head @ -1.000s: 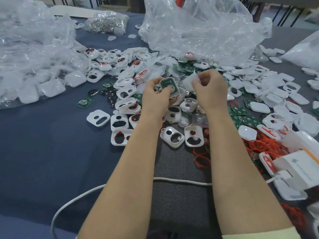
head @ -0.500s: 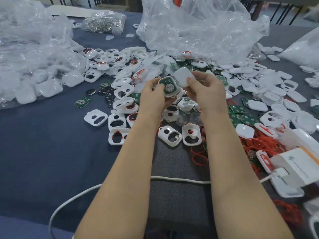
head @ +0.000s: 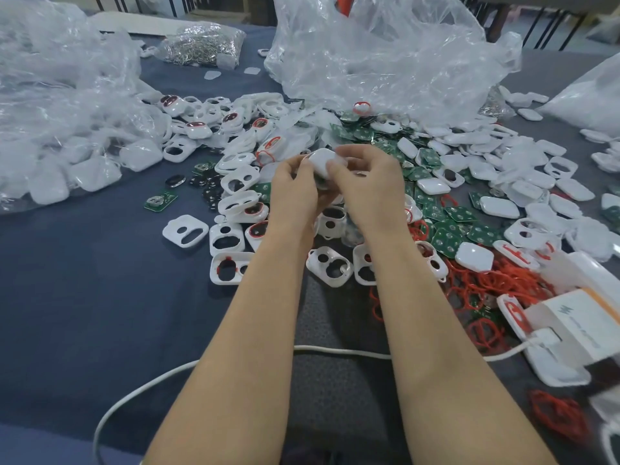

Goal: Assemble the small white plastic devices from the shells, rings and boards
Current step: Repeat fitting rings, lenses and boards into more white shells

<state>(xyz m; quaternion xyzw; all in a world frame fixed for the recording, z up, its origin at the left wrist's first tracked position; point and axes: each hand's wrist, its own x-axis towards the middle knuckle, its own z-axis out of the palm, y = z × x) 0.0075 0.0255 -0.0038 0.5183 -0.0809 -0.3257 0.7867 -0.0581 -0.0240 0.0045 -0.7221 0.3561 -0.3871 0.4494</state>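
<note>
My left hand (head: 294,189) and my right hand (head: 367,186) meet above the middle of the table, both closed around one small white device (head: 321,161). Its smooth white cover faces up; the shell beneath it is hidden by my fingers. Around my hands lie white shells with cut-outs (head: 329,262), green circuit boards (head: 448,241), plain white covers (head: 473,256) and a tangle of red rings (head: 483,283).
Clear plastic bags lie at the left (head: 60,112) and at the back (head: 385,55), and a bag of metal parts (head: 201,45) sits far back. A white charger box (head: 583,325) sits at the right, its white cable (head: 208,362) crossing the near table.
My right hand brought a white cover over to the board-filled shell in my left hand and set it on top. Both hands now close together on the device.
</note>
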